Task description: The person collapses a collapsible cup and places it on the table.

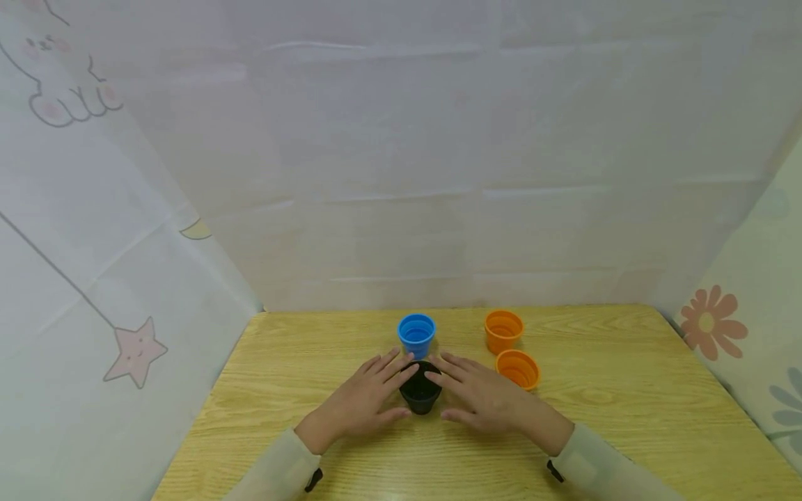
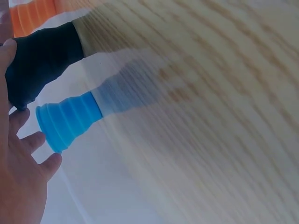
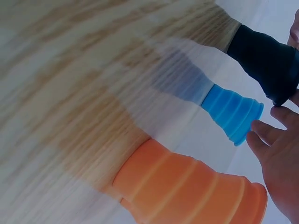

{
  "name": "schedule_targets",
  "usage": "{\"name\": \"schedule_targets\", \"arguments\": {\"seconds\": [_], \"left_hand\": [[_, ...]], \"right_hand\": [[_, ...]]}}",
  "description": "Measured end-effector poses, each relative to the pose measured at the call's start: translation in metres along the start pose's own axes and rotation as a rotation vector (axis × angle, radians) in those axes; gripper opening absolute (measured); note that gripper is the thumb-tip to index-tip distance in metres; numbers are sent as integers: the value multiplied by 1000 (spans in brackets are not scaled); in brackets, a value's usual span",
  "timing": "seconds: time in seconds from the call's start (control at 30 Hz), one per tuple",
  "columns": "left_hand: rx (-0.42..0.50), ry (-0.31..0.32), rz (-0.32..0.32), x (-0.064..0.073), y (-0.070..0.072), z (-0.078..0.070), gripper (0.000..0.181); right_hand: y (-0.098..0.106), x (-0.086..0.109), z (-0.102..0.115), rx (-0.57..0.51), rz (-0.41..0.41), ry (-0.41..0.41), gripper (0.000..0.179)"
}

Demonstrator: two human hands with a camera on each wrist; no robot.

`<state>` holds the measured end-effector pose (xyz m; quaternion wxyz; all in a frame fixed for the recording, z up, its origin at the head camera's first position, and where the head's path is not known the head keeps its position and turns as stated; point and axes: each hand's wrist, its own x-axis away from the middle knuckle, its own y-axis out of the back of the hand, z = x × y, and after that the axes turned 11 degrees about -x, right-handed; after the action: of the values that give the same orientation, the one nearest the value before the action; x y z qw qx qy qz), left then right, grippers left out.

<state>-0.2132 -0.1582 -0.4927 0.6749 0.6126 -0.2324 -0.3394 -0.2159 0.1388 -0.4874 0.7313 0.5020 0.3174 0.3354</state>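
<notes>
Head view: a black cup (image 1: 421, 393) stands upright, mouth up, on the wood-grained surface (image 1: 301, 341), directly between a person's two hands. With that cup as the centre of the dial, the left hand (image 1: 361, 402) lies at about nine o'clock and the right hand (image 1: 487, 398) at about three. Both hands are spread, the fingers fairly straight and slanting inward, thumbs held apart from the rest, so that together they frame the black cup. Some fingertips overlap its rim in this view; whether they press on it cannot be told for certain.

A blue cup (image 1: 416, 335) stands at twelve o'clock, just beyond the black one, also mouth up. Two orange cups are off to the other side: the farther orange cup (image 1: 503, 332) at two o'clock and the nearer orange cup (image 1: 519, 370) between two and three, close beyond the right hand. The wrist views show stepped, ringed walls on the blue and orange cups.

Pale sleeves (image 1: 276, 470) reach to the wrists. Behind the surface hangs a whitish cloth (image 1: 438, 174), printed with a pink star (image 1: 136, 352) between nine and ten o'clock and a reddish flower (image 1: 714, 322) between two and three.
</notes>
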Motion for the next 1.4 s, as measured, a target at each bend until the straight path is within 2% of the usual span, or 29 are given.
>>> {"name": "schedule_targets", "arguments": {"seconds": [0.17,0.4,0.53,0.63,0.73,0.83,0.97,1.23,1.4], "left_hand": [[-15,13,-37,-2,0,-1,73],[-77,9,-124,-7,-1,-2,68],[-66,13,-127,-8,-1,-2,66],[34,31,-93,-9,0,-2,62],[188,54,-64,-10,1,-2,60],[351,74,-69,-10,2,-4,57],[501,119,-121,-12,5,-10,51],[692,197,-231,-12,9,-18,39],[768,211,-279,-12,10,-20,34]], "right_hand": [[-1,-1,-3,7,-13,32,63],[-1,-9,-8,25,-161,138,33],[1,-11,-6,-16,-157,101,26],[4,-11,-5,-102,-125,33,24],[6,-9,-4,-198,-107,-45,29],[5,-8,-6,-282,-117,-87,34],[4,-7,-7,-393,-166,-102,35],[4,-9,-5,-686,-217,-131,32],[3,-11,-3,-749,-240,-135,33]]}}
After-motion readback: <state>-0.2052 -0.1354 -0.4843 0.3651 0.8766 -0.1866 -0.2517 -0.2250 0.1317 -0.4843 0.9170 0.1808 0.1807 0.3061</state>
